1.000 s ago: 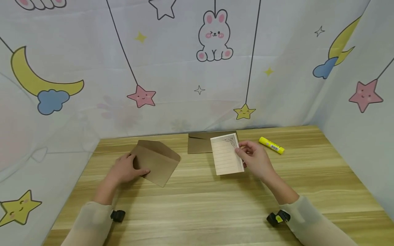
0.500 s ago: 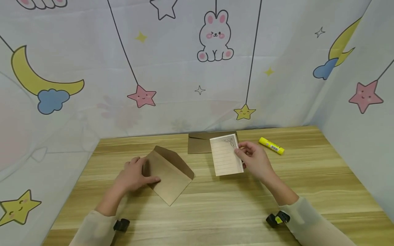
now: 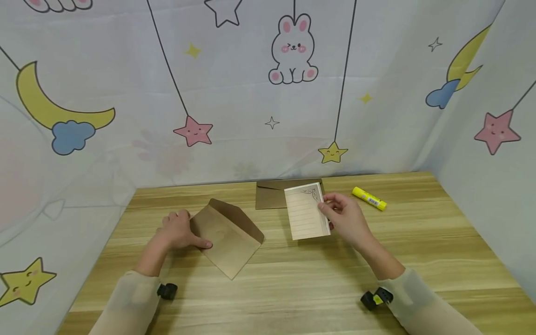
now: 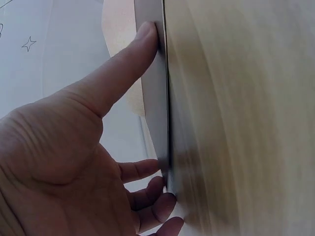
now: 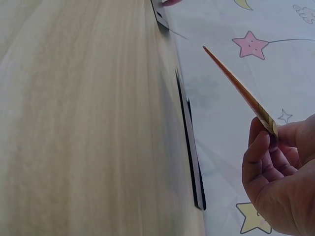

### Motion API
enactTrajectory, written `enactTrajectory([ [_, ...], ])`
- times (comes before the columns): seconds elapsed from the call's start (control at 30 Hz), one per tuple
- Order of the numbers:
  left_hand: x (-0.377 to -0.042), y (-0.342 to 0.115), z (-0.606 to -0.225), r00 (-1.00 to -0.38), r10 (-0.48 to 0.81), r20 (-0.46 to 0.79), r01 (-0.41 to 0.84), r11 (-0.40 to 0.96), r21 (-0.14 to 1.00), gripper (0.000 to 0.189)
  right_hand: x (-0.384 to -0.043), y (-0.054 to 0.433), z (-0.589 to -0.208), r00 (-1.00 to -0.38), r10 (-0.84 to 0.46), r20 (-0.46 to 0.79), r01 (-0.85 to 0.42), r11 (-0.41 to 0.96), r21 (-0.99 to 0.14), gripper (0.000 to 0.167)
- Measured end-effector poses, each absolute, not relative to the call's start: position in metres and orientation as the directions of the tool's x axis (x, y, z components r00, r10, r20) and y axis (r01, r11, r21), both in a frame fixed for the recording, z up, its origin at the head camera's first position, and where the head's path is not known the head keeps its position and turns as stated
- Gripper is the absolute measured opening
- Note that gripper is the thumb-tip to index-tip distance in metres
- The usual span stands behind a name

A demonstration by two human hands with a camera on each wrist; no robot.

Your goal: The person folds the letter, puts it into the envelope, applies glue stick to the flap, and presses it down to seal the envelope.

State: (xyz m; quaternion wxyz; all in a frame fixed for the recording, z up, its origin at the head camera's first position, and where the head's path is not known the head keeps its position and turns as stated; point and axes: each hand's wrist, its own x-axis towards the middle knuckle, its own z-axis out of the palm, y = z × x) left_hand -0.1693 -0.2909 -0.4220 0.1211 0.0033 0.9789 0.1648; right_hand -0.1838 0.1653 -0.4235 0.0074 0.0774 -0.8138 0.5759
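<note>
A brown kraft envelope (image 3: 230, 251) lies aslant on the table, its flap raised toward the upper right. At its left corner is my left hand (image 3: 180, 231), thumb laid on the front and the other fingers spread by the edge. The left wrist view shows the envelope (image 4: 155, 93) nearly edge-on, with thumb and fingertips against it. My right hand (image 3: 345, 216) pinches cream lined letter paper (image 3: 304, 214) by its right edge, scrollwork printed at the top corner. Seen edge-on in the right wrist view, the letter paper (image 5: 236, 84) is held up off the table.
Behind the letter paper, a second brown envelope (image 3: 270, 197) lies at the table's back edge, partly covered in the head view. A yellow glue stick (image 3: 369, 198) lies beyond my right hand. A printed cloth (image 3: 238, 93) with stars and a bunny hangs behind the table (image 3: 293, 298).
My left hand drew the open envelope right and toward me, turning it clockwise, then shifted slightly left while the envelope stayed. The right hand and letter paper barely moved.
</note>
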Motion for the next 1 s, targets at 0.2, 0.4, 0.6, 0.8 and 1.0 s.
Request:
enactTrajectory([
  [0.2, -0.173, -0.292, -0.423, -0.968, 0.024, -0.25, -0.059, 0.946, 0.32, 0.121, -0.183, 0.166, -0.425, -0.987, -0.118, 0.108, -0.141, 0.315, -0.939, 0.022],
  [0.4, -0.169, -0.285, -0.421, -0.979, -0.02, -0.201, -0.108, 0.891, 0.44, 0.122, -0.183, 0.165, -0.425, -0.986, -0.119, 0.118, -0.15, 0.311, -0.938, 0.021],
  [0.6, -0.163, -0.278, -0.411, -0.994, -0.04, -0.098, -0.094, 0.764, 0.639, 0.116, -0.182, 0.164, -0.424, -0.987, -0.117, 0.113, -0.144, 0.306, -0.941, 0.02],
  [0.8, -0.161, -0.272, -0.401, -0.996, 0.013, -0.086, -0.067, 0.507, 0.859, 0.107, -0.181, 0.163, -0.422, -0.988, -0.117, 0.104, -0.134, 0.287, -0.949, 0.02],
  [1.0, -0.16, -0.257, -0.397, -0.998, 0.009, -0.068, -0.064, 0.257, 0.964, 0.1, -0.18, 0.159, -0.417, -0.984, -0.149, 0.095, -0.131, 0.253, -0.958, 0.023],
])
